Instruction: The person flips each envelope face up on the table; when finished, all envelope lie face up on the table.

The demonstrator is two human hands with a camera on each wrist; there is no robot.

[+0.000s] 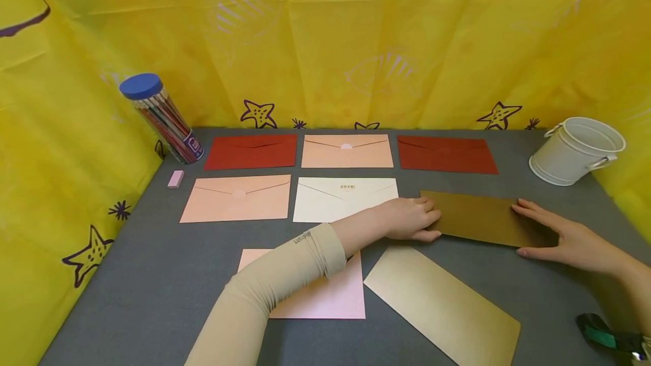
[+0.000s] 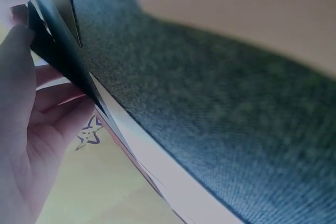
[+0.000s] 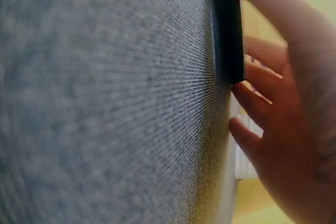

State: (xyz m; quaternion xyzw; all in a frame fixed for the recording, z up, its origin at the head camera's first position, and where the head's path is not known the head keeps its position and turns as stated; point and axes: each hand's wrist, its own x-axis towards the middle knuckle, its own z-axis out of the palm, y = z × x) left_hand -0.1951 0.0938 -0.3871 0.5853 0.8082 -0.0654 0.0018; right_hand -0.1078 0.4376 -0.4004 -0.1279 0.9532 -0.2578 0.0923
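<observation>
Both hands are on a gold envelope [image 1: 475, 216] at the right of the table, held by its two ends. My left hand [image 1: 409, 219] grips the left end, with its fingertips at the edge beside a white envelope [image 1: 325, 202]. At the other end, my right hand [image 1: 577, 239] spans the short side, fingers at the far corner and thumb at the near one. In the right wrist view the envelope [image 3: 228, 35] looks dark, between thumb and fingers. A second gold envelope [image 1: 447, 306] lies askew in front. My left sleeve partly covers a pale pink envelope [image 1: 335, 298].
Behind lie two red envelopes [image 1: 251, 152] [image 1: 445, 155] and a peach envelope [image 1: 347, 157] between them. Another peach envelope [image 1: 236, 202] is at left. A pencil tub [image 1: 165, 120], a small eraser [image 1: 175, 179] and a white bucket [image 1: 569, 154] stand near the sides.
</observation>
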